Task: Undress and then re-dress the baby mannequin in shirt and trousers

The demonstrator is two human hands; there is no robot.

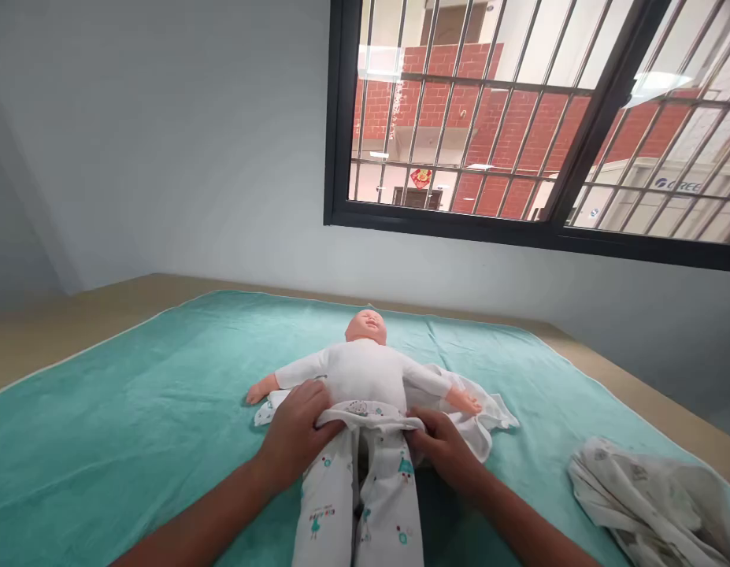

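A baby doll (365,370) lies on its back with its head toward the wall and its arms spread wide. White printed baby pants (394,488) cover its legs up to the waist. At the left side of the waistband, my left hand (297,429) is closed on the cloth. My right hand (444,447) pinches the waistband on the other side, so the band stretches across the doll's belly. A white garment (488,413) lies spread under the doll's back and arms. The doll's feet are out of frame.
A turquoise blanket (134,425) covers most of the tan table (22,346). To the right, a crumpled white printed cloth (654,496) rests near the blanket's edge. Behind the table stand a pale wall (193,157) and a barred, dark-framed window (447,216).
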